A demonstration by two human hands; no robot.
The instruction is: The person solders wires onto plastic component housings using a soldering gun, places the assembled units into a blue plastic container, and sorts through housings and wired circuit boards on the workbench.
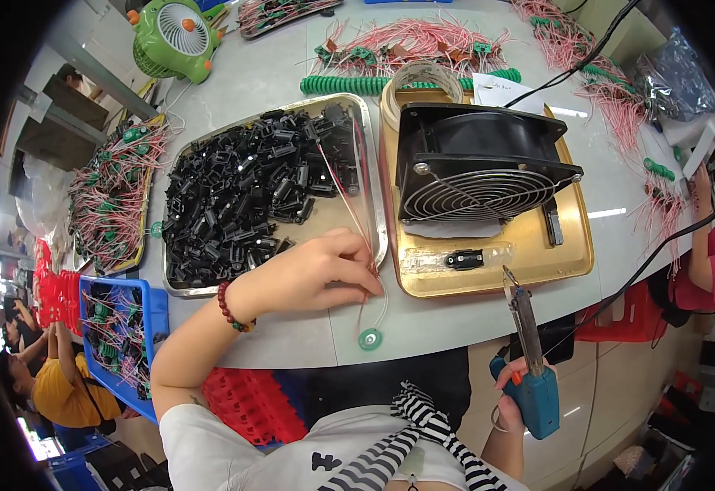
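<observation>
My left hand (325, 268) is closed in a pinch on thin red and white wires (353, 196). They run up over a metal tray (372, 164) heaped with small black plastic housings (243, 188). Below my fingers, a small round green part (370, 339) hangs on a wire at the table's edge. My right hand (511, 399) grips a teal soldering gun (539, 403) past the table's front edge, its tip pointing up toward a gold tray (456, 284). Near that tip, one black housing (465, 259) lies on clear tape in the gold tray.
A black fan (480, 164) stands in the gold tray, beside a tape roll (423, 78). Wired green parts fill a tray (116, 196) and a blue bin (157, 319) at left. A black cable (660, 254) crosses the right side. A green fan (179, 37) stands far left.
</observation>
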